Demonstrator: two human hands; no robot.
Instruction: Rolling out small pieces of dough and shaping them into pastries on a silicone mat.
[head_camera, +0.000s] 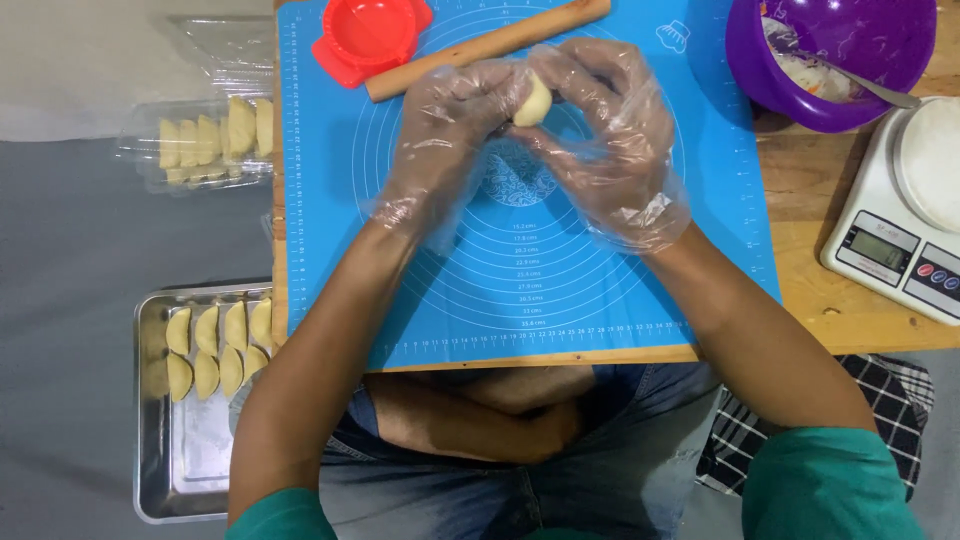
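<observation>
A small, smooth, pale-yellow lump of dough (534, 101) sat pinched between the two hands above the blue silicone pastry mat (330, 200), rounded on its visible side and partly hidden by fingers. The left hand (450, 130) and the right hand (605, 130), both in loose clear plastic gloves, had their fingers curled around it, grasping it together. Its far side was covered, so whether it was folded could not be told.

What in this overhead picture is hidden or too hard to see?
- Dough piece, head view: mostly covered by the gloved left hand and right hand.
- Purple bowl: cut off by the top edge.
- Scale: cut off at the right; its display is too small to make out.
</observation>
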